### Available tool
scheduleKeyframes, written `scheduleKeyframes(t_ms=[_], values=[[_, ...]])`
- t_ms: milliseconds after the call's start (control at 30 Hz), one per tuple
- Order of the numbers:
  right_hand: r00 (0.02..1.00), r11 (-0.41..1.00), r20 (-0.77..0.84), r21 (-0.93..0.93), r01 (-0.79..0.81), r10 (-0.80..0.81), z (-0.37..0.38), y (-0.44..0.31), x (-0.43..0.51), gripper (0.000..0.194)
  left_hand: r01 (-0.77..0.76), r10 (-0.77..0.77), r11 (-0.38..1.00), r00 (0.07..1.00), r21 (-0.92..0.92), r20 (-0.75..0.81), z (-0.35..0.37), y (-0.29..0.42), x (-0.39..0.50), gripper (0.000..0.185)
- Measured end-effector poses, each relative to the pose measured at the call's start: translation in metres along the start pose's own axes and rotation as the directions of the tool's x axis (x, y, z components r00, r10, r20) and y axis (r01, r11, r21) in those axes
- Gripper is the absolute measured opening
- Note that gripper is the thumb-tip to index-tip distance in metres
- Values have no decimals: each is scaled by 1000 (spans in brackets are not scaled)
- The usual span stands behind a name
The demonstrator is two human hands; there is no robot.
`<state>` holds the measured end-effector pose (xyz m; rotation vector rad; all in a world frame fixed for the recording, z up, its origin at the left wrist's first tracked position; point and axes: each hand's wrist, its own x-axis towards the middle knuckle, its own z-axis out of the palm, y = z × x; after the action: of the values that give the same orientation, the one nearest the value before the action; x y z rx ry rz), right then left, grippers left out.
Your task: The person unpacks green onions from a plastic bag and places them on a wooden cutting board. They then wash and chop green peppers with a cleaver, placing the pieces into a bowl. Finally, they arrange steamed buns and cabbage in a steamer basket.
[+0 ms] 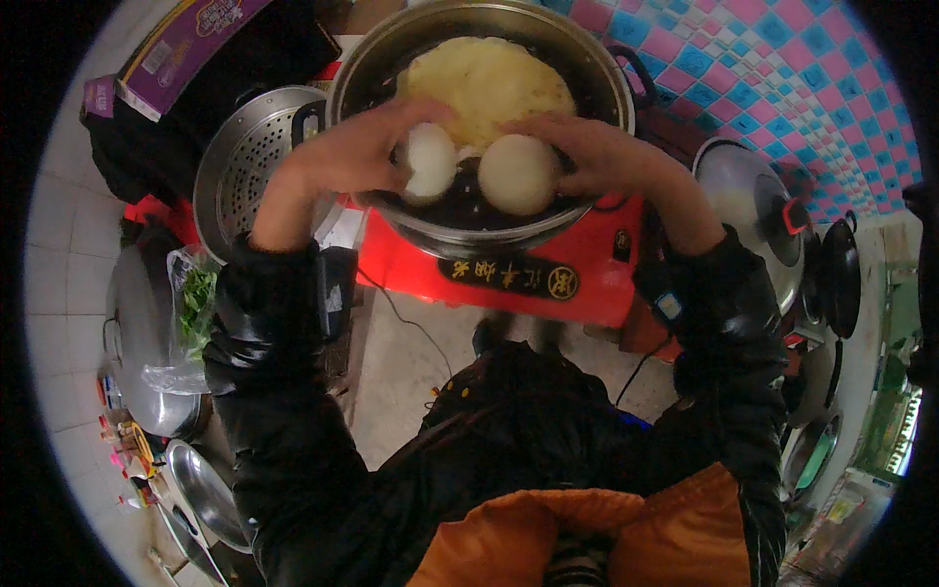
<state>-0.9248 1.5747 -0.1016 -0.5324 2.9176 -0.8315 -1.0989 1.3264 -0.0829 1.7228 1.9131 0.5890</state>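
My left hand [374, 150] holds a round, pale, bun-like piece [430, 163] over the near part of a wide metal pot [480, 236]. A second pale round piece [518, 174] is in my right hand [605, 158], beside the first with a narrow gap between them. Both pieces are slightly blurred, and their material is not certain. Behind my fingers, a large yellowish flat dough round [488, 77] lies inside the pot. Dark surface shows around it. Part of the pot's rim is hidden by my hands.
A perforated steamer insert [238, 169] stands left of the pot, near a purple box [187, 55]. A red-covered stand [499, 282] is below the pot. At right sits a lidded pan [748, 213]. Bagged greens [196, 301] lie on a large lid [143, 323]. Cords hang below.
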Motion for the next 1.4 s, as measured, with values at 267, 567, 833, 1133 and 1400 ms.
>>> scheduleKeyframes(t_ms=[267, 567, 833, 1133, 1400], values=[[971, 971, 65, -76, -226, 231, 8, -25, 2, 69, 159, -168, 973, 985, 169, 40, 4, 12, -1, 77], [1000, 999, 19, -50, -15, 16, 13, -21, 10, 72, -244, 245, 965, 969, -101, 4, 9, -3, 10, 68], [999, 1000, -38, -11, -29, 28, 4, -21, 0, 59, 47, -40, 993, 997, 105, -67, 20, -2, 3, 76], [922, 999, -386, 48, 13, 6, -2, -66, -17, 36, -270, -97, 821, 802, -503, -589, 41, 34, -63, 43], [473, 854, -758, 519, 23, 448, 25, -14, -71, 34, -238, -716, 567, 332, -789, -614, 107, 28, -110, 54]])
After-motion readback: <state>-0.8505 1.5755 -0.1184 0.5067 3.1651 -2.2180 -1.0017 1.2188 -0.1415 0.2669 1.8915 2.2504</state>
